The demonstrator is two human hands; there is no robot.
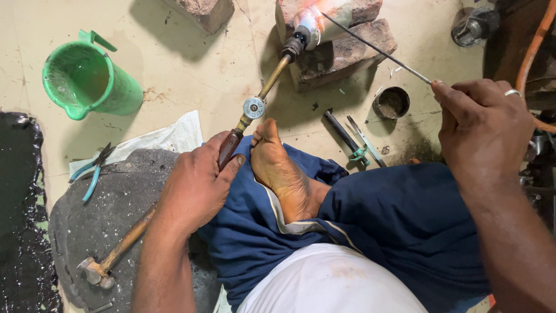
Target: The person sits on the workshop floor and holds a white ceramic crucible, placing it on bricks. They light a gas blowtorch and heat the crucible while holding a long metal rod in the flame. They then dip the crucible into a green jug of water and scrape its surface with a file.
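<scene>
1. The left hand is wrapped tight around the dark wooden grip of a brass-stemmed gas torch; the stem runs up over the pale floor to a bright flame at the far edge of the view.
2. The right hand pinches a thin grey metal rod between thumb and fingertips; the rod slants up-left and its far end meets the flame on a small pale metal workpiece.
3. That workpiece lies on stacked rough reddish bricks near the floor's top edge; a third brick sits apart to their left, with bare floor between.
4. A green plastic jug stands near the left edge, well apart from the torch.
5. A small round dark tin sits just right of the bricks, with a dark punch and tweezers below it.
6. A rounded grey stone slab fills the lower left, bearing a wooden-handled hammer; teal-handled pliers rest on a white sack at its top edge.
7. An orange hose curves along the right edge.
</scene>
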